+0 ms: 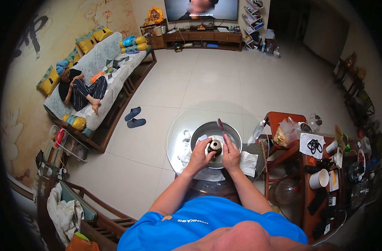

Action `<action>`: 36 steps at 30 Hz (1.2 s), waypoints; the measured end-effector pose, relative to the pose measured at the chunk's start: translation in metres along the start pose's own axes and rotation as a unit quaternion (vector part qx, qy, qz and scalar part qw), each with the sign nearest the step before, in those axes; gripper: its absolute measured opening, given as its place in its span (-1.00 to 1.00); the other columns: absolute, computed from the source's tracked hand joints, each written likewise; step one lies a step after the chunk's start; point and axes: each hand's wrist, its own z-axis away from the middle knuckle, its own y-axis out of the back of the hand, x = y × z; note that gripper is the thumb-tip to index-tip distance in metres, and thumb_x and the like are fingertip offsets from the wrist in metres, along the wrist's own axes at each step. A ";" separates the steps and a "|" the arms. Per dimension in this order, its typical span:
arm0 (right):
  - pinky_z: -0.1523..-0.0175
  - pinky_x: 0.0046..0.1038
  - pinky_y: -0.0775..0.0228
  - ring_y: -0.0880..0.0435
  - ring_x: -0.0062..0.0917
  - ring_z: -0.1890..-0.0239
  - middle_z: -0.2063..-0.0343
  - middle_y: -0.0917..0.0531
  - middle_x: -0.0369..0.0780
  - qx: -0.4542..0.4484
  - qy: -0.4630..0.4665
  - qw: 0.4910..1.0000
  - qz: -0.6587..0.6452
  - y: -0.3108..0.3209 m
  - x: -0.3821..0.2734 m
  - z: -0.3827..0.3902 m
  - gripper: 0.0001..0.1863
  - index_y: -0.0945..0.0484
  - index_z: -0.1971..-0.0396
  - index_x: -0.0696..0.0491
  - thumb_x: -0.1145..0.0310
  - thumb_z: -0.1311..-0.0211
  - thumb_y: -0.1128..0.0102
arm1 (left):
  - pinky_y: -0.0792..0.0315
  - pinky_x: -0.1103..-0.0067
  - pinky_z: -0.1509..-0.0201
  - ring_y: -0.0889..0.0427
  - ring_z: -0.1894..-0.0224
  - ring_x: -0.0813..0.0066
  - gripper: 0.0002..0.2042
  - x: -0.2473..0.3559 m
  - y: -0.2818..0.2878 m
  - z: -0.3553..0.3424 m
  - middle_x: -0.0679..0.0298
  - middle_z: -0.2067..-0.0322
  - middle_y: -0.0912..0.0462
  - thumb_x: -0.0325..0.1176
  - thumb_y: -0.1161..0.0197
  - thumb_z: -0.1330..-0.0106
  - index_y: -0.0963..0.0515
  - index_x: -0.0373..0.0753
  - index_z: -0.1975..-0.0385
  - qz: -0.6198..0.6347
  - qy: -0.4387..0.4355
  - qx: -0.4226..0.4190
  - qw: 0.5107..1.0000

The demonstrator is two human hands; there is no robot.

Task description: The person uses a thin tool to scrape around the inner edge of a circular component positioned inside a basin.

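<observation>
My left hand (199, 155) grips a dark metal cylindrical part (215, 146) with a pale brassy top and a round hole, held over a wide steel basin (237, 134). My right hand (230, 154) holds an upright brush (220, 126) with a dark red handle, just to the part's right. The basin sits on a round glass table (175, 125), with white cloths or paper (249, 162) beside it. A small pale object (201, 138) shows at the basin's left inside, partly hidden by my left hand.
Right: a red stool (274, 119) with a bag and a wooden table (308, 188) with cups and clutter. Left: a person (78, 88) sits on a sofa (120, 96), slippers (134, 117) nearby. A wooden chair (90, 221) is lower left; a TV cabinet (174, 38) stands at the back.
</observation>
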 end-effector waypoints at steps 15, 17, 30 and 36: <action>-0.04 -0.35 -0.53 -0.73 -0.24 0.04 0.08 -0.71 -0.02 -0.022 -0.021 0.999 -0.010 0.007 -0.009 0.000 -0.57 -0.50 -0.29 0.09 0.41 -0.48 -0.05 | -0.24 0.10 -0.46 -0.52 -0.24 -0.06 -0.40 0.002 0.001 0.000 -0.02 -0.15 -0.58 -0.38 -0.47 -0.17 -0.44 -0.29 -0.23 -0.006 -0.005 0.003 1.000; 0.01 -0.27 -0.52 -0.71 -0.18 0.10 0.12 -0.70 -0.01 -0.006 -0.002 1.000 -0.019 0.006 -0.009 -0.002 -0.56 -0.50 -0.30 0.06 0.43 -0.46 -0.06 | -0.23 0.11 -0.47 -0.52 -0.23 -0.06 -0.40 0.002 0.000 0.000 -0.02 -0.14 -0.58 -0.39 -0.47 -0.16 -0.44 -0.29 -0.23 -0.011 -0.010 0.004 1.000; 0.12 -0.24 -0.51 -0.68 -0.21 0.25 0.29 -0.67 -0.08 0.014 0.006 1.000 -0.005 -0.001 -0.002 0.001 -0.53 -0.51 -0.30 -0.01 0.46 -0.41 -0.10 | -0.27 0.14 -0.44 -0.55 -0.19 -0.03 -0.41 0.003 0.003 -0.003 -0.01 -0.09 -0.59 -0.45 -0.46 -0.15 -0.43 -0.29 -0.22 -0.001 -0.012 0.000 1.000; 0.13 -0.25 -0.51 -0.67 -0.22 0.27 0.30 -0.67 -0.08 0.011 0.003 1.000 -0.009 0.001 -0.005 0.000 -0.53 -0.51 -0.30 -0.01 0.47 -0.40 -0.10 | -0.26 0.13 -0.44 -0.55 -0.19 -0.04 -0.41 0.002 0.003 -0.002 -0.02 -0.10 -0.59 -0.44 -0.47 -0.15 -0.43 -0.29 -0.22 0.006 -0.007 -0.006 1.000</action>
